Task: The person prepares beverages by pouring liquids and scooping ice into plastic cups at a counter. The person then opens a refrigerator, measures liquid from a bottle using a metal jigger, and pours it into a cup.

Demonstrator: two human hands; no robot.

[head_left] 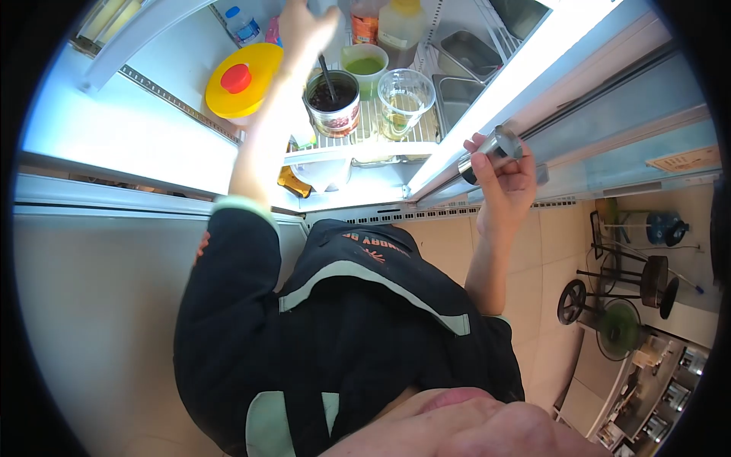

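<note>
My left hand (307,29) reaches deep into a lit fridge, past a yellow lid with a red knob (245,79). Its thumb stands apart; the other fingers are partly cut off by the top edge, and nothing shows in its grip. Below and to its right are an open tin (344,120) of dark contents with a spoon handle (327,76) sticking out, a tub of green liquid (365,65), and a clear plastic cup (406,103). Near the fridge's right side, my right hand (509,183) is closed around a small, tilted metal cup (499,149).
A jug with a yellow cap (401,30) and a water bottle (242,27) stand farther back. Metal pans (459,99) sit at the right of the wire shelf. Behind on the right are a black stool (655,278) and a kitchen counter (632,381).
</note>
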